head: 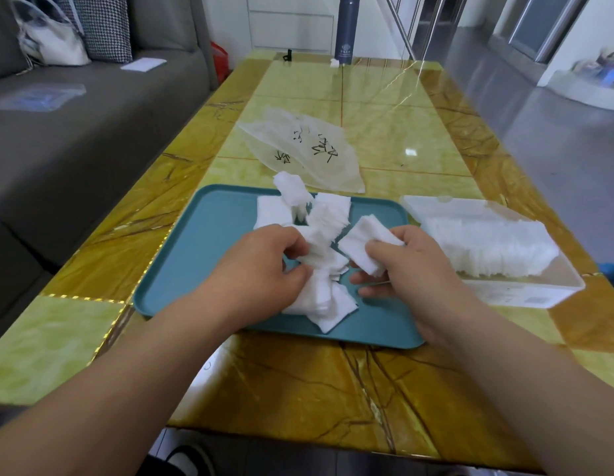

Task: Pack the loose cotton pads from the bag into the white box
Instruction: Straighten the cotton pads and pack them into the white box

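On the glossy yellow-and-brown marble-patterned desk (298, 389) lies a teal rectangular plastic tray (181, 255), with loose white square cotton pads (327, 304) heaped across its middle. The left hand (264, 266) is on the heap, its fingers curled and pinching a few pads from it. The right hand (412, 266) grips a small neat stack of pads (362, 240) between thumb and fingers, above the tray's right part. Just beside the tray on the right stands the open white translucent plastic box (525, 293), and a row of pads on edge (487, 245) fills much of it. Beyond the tray, the crumpled clear plastic bag with black lettering (305, 149) lies flat on the desk. A grey sofa (75, 149) runs along the left side, with a white handbag (54, 39) on it.
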